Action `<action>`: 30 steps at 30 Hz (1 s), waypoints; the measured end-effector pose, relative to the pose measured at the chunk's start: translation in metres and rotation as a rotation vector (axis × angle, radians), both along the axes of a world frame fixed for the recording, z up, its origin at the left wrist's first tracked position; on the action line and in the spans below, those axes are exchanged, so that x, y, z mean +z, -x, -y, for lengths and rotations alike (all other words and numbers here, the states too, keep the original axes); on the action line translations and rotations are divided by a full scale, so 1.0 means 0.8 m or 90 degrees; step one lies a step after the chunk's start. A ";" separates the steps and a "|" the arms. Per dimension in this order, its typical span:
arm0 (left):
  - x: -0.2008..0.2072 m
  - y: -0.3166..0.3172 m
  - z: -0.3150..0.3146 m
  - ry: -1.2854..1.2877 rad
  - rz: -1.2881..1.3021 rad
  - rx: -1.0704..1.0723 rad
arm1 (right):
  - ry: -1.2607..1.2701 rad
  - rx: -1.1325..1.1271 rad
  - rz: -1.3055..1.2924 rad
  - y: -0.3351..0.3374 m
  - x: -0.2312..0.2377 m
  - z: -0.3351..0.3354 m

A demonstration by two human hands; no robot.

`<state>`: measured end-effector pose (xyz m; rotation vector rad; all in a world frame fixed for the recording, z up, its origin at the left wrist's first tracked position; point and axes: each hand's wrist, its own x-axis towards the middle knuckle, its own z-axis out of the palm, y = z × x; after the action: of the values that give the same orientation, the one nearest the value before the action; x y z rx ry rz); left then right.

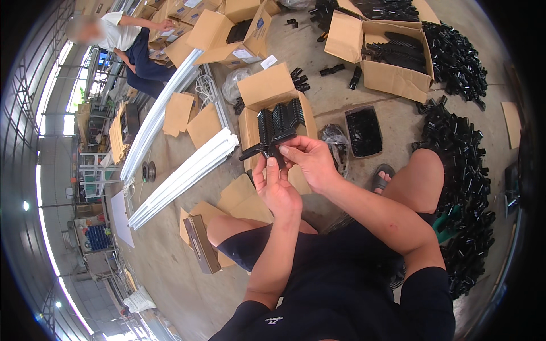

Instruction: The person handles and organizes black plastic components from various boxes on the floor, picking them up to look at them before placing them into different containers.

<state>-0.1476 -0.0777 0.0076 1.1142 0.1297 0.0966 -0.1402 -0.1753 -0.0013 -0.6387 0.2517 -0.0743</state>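
Both of my hands meet over an opened cardboard box [249,122] that holds rows of stacked black parts [293,111]. Between them is a black branched plastic part [272,150], with arms sticking out to the left and upper right. My left hand [274,184] pinches its lower end between thumb and fingers. From the right, my right hand [313,162] grips the same part, thumb and forefinger closed on it. My fingers cover some of its middle, so its exact kind is unclear.
A large heap of black parts [455,165] lies along my right side. Farther back stand another box of black parts [398,82] and an opened carton [250,48]. A black tray [364,132] lies right. White metal profiles [182,176] stretch left; a person [128,45] is beyond them.
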 end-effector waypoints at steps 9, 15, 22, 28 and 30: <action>0.004 0.010 0.003 -0.019 0.024 -0.005 | 0.004 0.006 -0.013 0.009 0.012 0.002; 0.004 0.013 0.003 -0.007 0.023 0.005 | 0.044 0.002 -0.005 0.012 0.008 0.000; 0.002 0.017 -0.001 -0.007 0.035 -0.004 | 0.094 0.011 0.006 0.014 0.011 0.001; 0.006 0.014 -0.001 0.008 0.045 -0.006 | 0.100 -0.015 0.040 0.018 0.018 -0.001; 0.008 0.015 0.000 0.010 0.046 -0.006 | 0.123 -0.007 0.024 0.017 0.009 -0.003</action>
<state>-0.1595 -0.0773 0.0141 1.0937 0.0610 0.1273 -0.1536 -0.1732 0.0060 -0.8280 0.2136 -0.1220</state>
